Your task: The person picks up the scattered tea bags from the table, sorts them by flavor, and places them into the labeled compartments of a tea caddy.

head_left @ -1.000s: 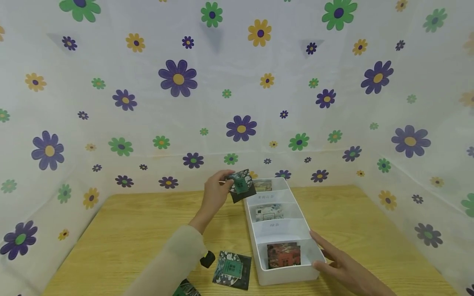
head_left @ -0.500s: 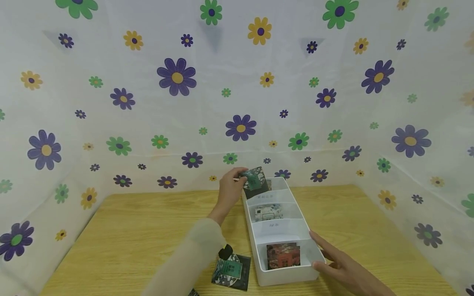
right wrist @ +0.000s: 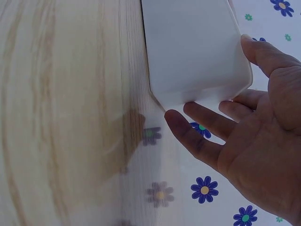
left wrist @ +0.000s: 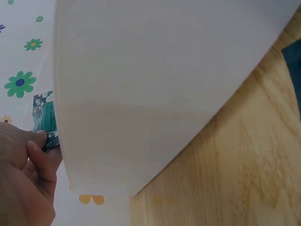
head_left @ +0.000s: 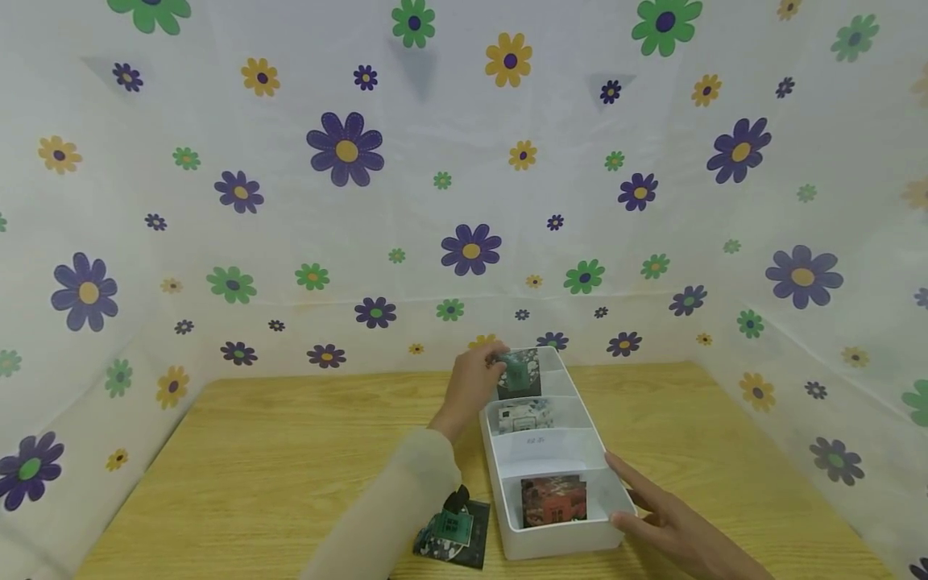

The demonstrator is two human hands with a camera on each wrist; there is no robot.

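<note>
My left hand (head_left: 474,383) pinches a dark floral tea sachet (head_left: 519,374) with a green label, at the far compartment of a long white divided box (head_left: 561,541). The sachet stands upright there, its lower part behind the divider. In the left wrist view the box's outer wall (left wrist: 131,94) covers part of the sachet (left wrist: 48,117). With thumb at the rim and fingers along the side, my right hand (head_left: 667,515) holds the box's near right corner. The right wrist view has those fingers (right wrist: 200,139) around the box's end (right wrist: 197,52).
Pale sachets (head_left: 525,416) stand in the second compartment, red ones (head_left: 554,501) in the nearest. Another green-labelled sachet (head_left: 453,533) lies on the wooden table (head_left: 290,451) left of the box, partly behind the left sleeve (head_left: 391,503). A flowered white curtain (head_left: 406,217) encloses the table.
My left hand has carried the sachet rightward from the box's far left edge, then lowered it into the far compartment. The right hand and the box have stayed in place.
</note>
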